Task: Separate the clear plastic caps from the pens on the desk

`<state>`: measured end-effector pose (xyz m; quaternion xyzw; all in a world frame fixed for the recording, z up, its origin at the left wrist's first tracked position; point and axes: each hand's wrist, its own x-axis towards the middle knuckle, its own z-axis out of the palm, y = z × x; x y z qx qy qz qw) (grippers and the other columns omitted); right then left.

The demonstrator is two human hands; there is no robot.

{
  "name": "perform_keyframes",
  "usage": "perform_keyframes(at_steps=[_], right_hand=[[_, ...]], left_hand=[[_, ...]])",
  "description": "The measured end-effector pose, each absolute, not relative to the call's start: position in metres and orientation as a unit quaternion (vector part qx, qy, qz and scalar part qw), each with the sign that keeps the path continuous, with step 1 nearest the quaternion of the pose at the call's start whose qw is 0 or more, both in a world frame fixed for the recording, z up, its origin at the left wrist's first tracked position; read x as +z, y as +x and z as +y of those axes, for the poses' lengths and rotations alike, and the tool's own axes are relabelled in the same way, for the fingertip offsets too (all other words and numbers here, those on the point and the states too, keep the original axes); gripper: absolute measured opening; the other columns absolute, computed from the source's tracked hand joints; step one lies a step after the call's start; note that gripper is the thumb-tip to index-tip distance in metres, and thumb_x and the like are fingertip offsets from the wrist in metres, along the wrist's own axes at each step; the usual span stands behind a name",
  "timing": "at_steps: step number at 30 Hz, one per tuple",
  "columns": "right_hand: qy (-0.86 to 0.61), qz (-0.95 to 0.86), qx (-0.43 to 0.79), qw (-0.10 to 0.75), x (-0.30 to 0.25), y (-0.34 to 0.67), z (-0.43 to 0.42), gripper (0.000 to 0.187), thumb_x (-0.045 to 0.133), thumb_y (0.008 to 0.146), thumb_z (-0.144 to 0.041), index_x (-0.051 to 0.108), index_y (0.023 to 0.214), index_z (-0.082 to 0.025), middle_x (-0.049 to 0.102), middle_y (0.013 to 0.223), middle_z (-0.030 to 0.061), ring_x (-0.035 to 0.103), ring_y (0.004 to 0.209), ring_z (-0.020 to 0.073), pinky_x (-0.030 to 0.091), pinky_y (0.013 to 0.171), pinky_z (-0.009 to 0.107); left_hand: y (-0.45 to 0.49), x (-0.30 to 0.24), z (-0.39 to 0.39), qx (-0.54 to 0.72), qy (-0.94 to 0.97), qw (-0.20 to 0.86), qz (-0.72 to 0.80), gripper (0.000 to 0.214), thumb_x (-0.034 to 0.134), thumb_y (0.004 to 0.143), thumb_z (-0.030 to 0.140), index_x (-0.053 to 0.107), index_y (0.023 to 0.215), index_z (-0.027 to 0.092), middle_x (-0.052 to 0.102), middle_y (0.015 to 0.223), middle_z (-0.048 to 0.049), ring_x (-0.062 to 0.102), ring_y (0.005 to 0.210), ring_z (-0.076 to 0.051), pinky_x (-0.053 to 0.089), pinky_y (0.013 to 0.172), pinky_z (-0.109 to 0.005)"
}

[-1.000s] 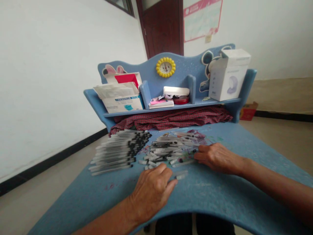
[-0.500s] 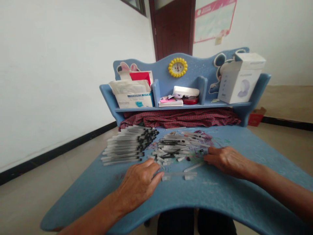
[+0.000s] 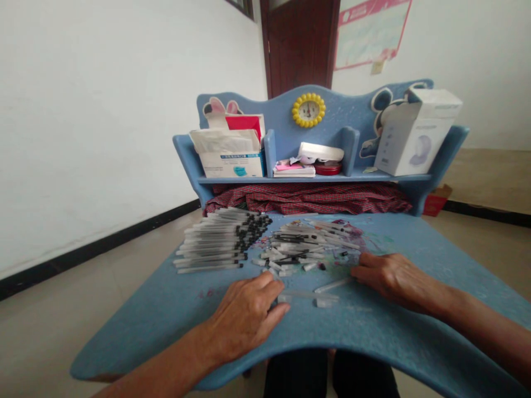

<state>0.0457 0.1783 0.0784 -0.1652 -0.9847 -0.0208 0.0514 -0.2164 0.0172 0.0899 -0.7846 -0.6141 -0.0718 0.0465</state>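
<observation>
My right hand (image 3: 385, 275) has its fingers pinched at the right end of a clear pen barrel (image 3: 333, 285), its fingertips partly hidden. My left hand (image 3: 251, 309) rests low over the table with thumb and forefinger apart. A clear pen cap (image 3: 284, 298) lies by those fingertips, and I see no firm grip on it. Another clear cap (image 3: 327, 302) and a clear tube (image 3: 307, 294) lie between the hands. Behind them is a loose pile of clear and black pen parts (image 3: 296, 247). To its left, pens with black ends (image 3: 213, 243) lie side by side in a stack.
The blue table (image 3: 166, 326) has a curved front edge. At its back a shelf (image 3: 352, 178) carries a mask box (image 3: 232, 165), a white carton (image 3: 409, 135), papers and a red round tin (image 3: 327, 168). A checked cloth (image 3: 307, 200) is bunched beneath it.
My left hand has come slightly toward me and to the right, with thumb and forefinger now around the near cap's end. The right hand stays at the barrel. The whole view has shifted a little.
</observation>
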Motion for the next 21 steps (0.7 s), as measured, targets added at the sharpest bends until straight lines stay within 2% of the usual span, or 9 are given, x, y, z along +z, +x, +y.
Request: perform_keyframes(at_steps=[3,9,17,21], right_hand=[[-0.166,-0.985,-0.016,0.051,0.0776,0.0457,0.1782,0.029,0.031,0.094,-0.02,0.055,0.078,-0.018,0.056,0.075,0.0061,0.049,0.058,0.0132,0.03,0.051,0.029],[-0.171,-0.984,-0.011,0.04,0.0791,0.0478,0.175,0.028,0.031,0.095,-0.021,0.054,0.079,-0.019,0.055,0.077,0.0038,0.05,0.059,0.0132,0.03,0.052,0.028],[-0.165,-0.985,-0.021,0.049,0.075,0.0487,0.1753,0.03,0.03,0.096,-0.022,0.054,0.079,-0.019,0.055,0.075,0.0029,0.049,0.058,0.012,0.031,0.052,0.027],[-0.162,-0.985,-0.016,0.064,0.0744,0.0501,0.1765,0.025,0.032,0.095,-0.025,0.055,0.085,-0.019,0.057,0.079,0.0034,0.053,0.062,0.0128,0.036,0.053,0.026]], left_hand=[[-0.217,0.0918,0.0215,-0.042,-0.79,0.021,-0.612,0.02,0.049,0.086,0.031,0.058,0.098,0.017,0.058,0.084,-0.0045,0.059,0.074,-0.019,0.047,0.065,-0.029],[-0.2168,0.0932,0.0265,-0.022,-0.795,-0.02,-0.605,0.02,0.046,0.088,0.031,0.061,0.088,0.017,0.057,0.079,-0.0035,0.058,0.07,-0.017,0.044,0.063,-0.026],[-0.216,0.0916,0.0186,-0.02,-0.787,-0.027,-0.616,0.022,0.046,0.088,0.033,0.061,0.095,0.018,0.058,0.081,-0.0047,0.059,0.072,-0.019,0.045,0.065,-0.03],[-0.2199,0.0883,0.0193,-0.05,-0.791,-0.015,-0.61,0.026,0.051,0.086,0.037,0.06,0.101,0.018,0.06,0.084,-0.0048,0.06,0.076,-0.02,0.045,0.068,-0.029]])
